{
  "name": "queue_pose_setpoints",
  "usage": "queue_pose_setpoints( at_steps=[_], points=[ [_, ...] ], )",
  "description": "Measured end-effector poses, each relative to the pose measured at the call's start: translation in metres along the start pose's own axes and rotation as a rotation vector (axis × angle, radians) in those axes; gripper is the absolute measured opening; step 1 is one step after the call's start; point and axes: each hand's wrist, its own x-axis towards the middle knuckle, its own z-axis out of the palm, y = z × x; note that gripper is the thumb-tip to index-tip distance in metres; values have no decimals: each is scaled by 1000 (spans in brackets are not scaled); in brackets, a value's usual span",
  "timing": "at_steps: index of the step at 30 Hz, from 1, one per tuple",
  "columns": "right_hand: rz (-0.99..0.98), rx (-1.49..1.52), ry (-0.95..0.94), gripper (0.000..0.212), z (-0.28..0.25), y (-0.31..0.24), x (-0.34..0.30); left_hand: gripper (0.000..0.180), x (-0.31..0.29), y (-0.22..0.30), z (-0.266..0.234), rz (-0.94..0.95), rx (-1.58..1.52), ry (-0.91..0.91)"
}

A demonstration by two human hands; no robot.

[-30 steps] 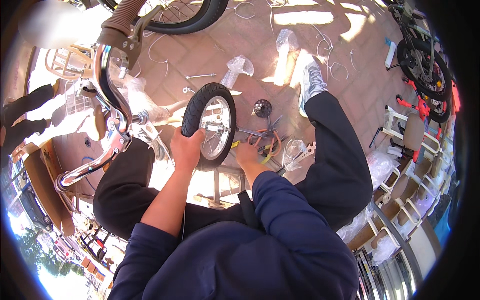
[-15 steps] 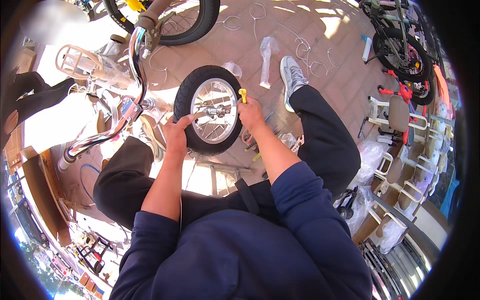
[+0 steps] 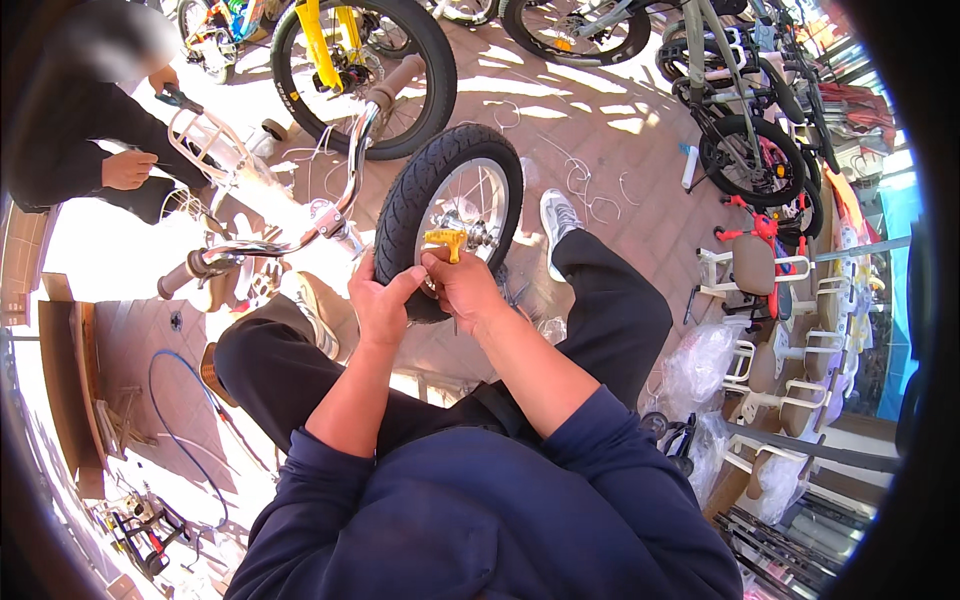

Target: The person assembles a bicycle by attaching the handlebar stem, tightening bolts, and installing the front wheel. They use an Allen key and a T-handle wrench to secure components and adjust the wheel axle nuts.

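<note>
Between my knees a small bicycle wheel with a black tyre, silver rim and spokes stands upright, its tread angled toward me. My left hand is closed on the near left side of the tyre, thumb toward the rim. In my right hand is a yellow T-handled tool, held at the near edge of the rim beside the left thumb. The tool's working end is hidden by my fingers. Just left of the wheel, chrome handlebars with brown grips rise from a partly wrapped bicycle.
A bike with a yellow fork stands beyond the wheel. At upper left is another person's hand. Bikes and child seats line the right, near clear plastic wrap. A blue hose curves on the left floor.
My right hand has brought the yellow tool from the wheel's right side to its near rim, beside my left hand. The wheel has turned, showing more tread. The view has shifted, showing more of the other person.
</note>
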Motion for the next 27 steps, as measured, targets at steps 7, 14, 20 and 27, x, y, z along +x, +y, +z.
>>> queue_pose_setpoints(
  at_steps=[7, 14, 20, 27],
  points=[
    [-357, -173, -19, 15, 6, 12, 1, 44, -17, 23, 4, 93, -167, -11],
    [-219, -174, -42, 15, 29, -33, -54, 49, -23, 40, -3, 87, -380, -74],
    [-323, -257, -81, 19, 25, -38, -61, 53, -23, 35, -5, 121, -354, -119],
    [-475, -396, 160, 24, 17, -26, -51, 50, -24, 33, 7, 158, -312, -152]
  ],
)
